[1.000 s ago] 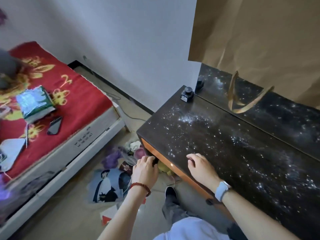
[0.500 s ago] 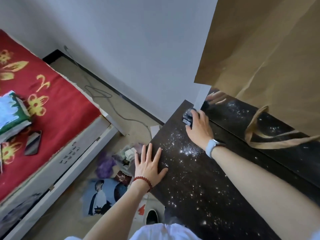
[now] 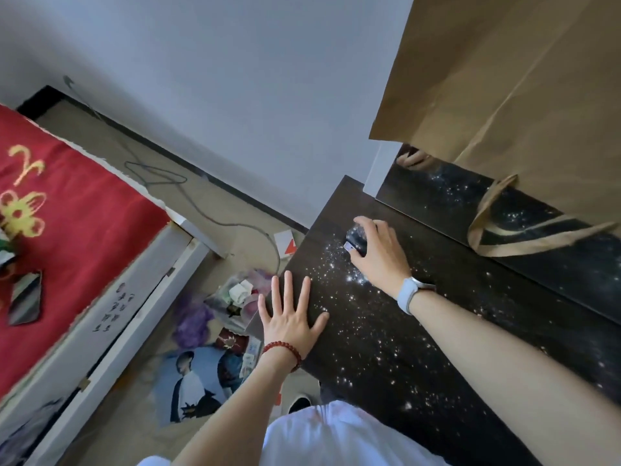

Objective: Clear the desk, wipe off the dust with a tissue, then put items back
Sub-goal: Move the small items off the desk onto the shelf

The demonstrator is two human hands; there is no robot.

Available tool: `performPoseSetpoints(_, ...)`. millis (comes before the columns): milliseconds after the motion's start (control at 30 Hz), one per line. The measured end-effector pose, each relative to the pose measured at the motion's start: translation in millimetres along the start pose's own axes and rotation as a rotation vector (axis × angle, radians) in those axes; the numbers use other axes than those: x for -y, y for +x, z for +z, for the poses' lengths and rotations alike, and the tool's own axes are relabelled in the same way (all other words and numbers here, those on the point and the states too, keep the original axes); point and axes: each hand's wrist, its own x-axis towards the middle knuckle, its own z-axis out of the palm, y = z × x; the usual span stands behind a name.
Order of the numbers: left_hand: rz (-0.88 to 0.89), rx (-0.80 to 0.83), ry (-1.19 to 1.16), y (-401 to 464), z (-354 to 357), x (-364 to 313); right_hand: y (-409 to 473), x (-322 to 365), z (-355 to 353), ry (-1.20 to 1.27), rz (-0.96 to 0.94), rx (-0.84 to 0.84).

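The dark desk (image 3: 386, 358) has a glossy top speckled with bright dust flecks. My right hand (image 3: 379, 253) reaches to its far left corner and is closed around a small black bottle (image 3: 357, 239) with a pale label. My left hand (image 3: 292, 317) lies flat with fingers spread on the desk's left edge and holds nothing. A large brown paper bag (image 3: 524, 95) stands on the raised back shelf, its handle (image 3: 524, 233) drooping onto the desk.
A bed with a red patterned cover (image 3: 67, 230) stands at left, with a phone (image 3: 25, 295) on it. On the floor by the desk lie a litter-filled bin (image 3: 235, 297), a poster (image 3: 198, 381), purple fluff and a loose cable (image 3: 201, 210).
My right hand went from the desk's front edge to the far corner and closed on the black bottle. My left hand left the desk's underside and now lies flat on its top.
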Motion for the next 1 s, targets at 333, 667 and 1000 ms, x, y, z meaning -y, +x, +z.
performPoseSetpoints(333,0.058,-0.055,-0.049,-8.9,-11.4,1.7,-200.3,10.5,10.8,0.269,0.298,-0.265)
performPoseSetpoints(667,0.556,-0.045,-0.135,-133.0,35.0,-98.2,-366.2,-28.3,6.0,0.310,0.687,-0.470)
performPoseSetpoints(1000,0.962,0.112,0.006,-291.3,144.5,-241.3,-572.2,-111.5,-27.1,0.427,1.040,-0.674)
